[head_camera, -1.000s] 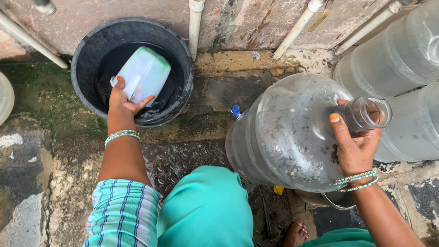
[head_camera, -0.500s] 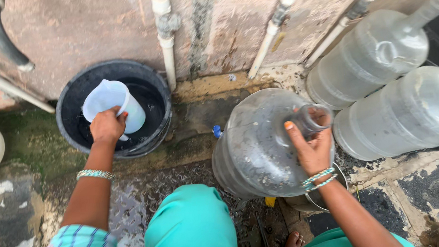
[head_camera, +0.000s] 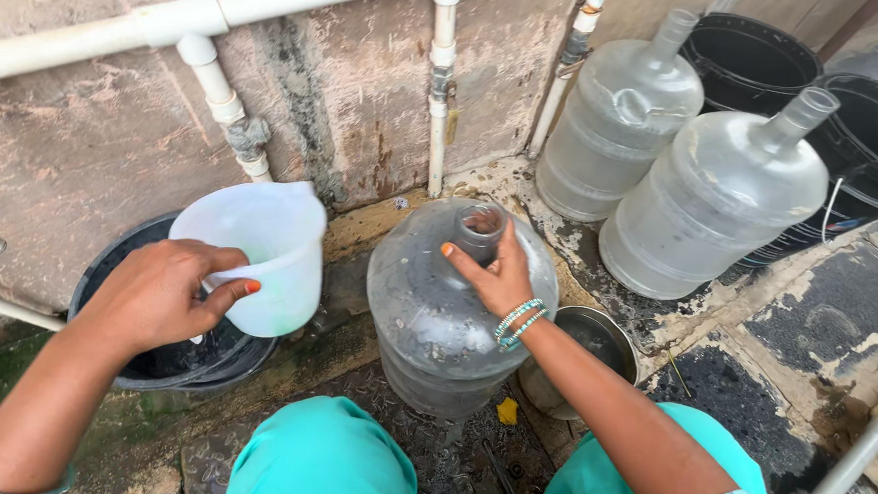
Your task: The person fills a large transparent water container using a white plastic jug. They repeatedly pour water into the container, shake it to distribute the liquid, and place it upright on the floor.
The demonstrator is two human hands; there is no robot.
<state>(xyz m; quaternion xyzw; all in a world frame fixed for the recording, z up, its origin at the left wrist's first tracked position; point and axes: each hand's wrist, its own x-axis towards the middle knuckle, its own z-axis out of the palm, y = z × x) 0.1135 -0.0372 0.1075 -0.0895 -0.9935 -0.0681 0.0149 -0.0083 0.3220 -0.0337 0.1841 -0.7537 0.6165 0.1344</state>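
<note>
Two hands engaged: jug raised beside the bottle mouth, bottle steadied upright.

The left hand (head_camera: pixel 166 291) has its fingers closed around the handle of the white plastic jug (head_camera: pixel 259 248), held above the black bucket (head_camera: pixel 135 365) at near left. The right hand (head_camera: pixel 496 274) curls its fingers around the neck of the large clear bottle (head_camera: pixel 453 316), which stands at centre. Judged step: transfer from jug to bottle; pouring calls for aligning the spout over the narrow opening.

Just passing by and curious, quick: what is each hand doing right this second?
Left hand: closed on the handle of the white plastic jug, held over the black bucket.
Right hand: fingers gripping the neck of the big clear bottle.
</note>
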